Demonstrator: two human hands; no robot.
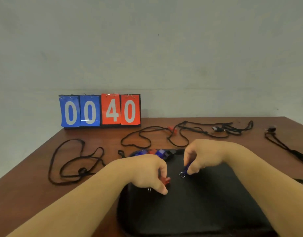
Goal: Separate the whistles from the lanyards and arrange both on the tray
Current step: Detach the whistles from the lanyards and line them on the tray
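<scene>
**A:** Two hands over the black tray [207, 211], and both are busy! Well out to the left of the left hand, a loose lanyard [75, 161] sprawls in loops on the table [27, 185]. It's limp cord with no shape of its own, best lifted by a gathered bunch, I'd say.

**B:** And the left hand itself?

**A:** The left hand [147, 175] is curled downward, its fingers pinching a red whistle [165, 180] low over the tray. It looks like small, hard plastic, surely light. The shell seems smooth, so a squeeze across the flat sides looks safest.

**B:** Beyond and between the hands, a row of whistles [155, 153], blue, red and dark, lines the tray's far edge.

**A:** Now the right hand [203, 156]: thumb and fingertips nip a blue whistle [187, 166], and its metal split ring [182, 174] dangles just above the tray. The ring is thin and springy, my guess at the fiddly bit.

**B:** Past the right hand there are tangled cords [181, 134], with a red whistle among them apparently not yet detached.

**A:** Well off to the right of the right hand, another bundled lanyard [284, 147] waits. It will snag easily, I reckon.
</scene>
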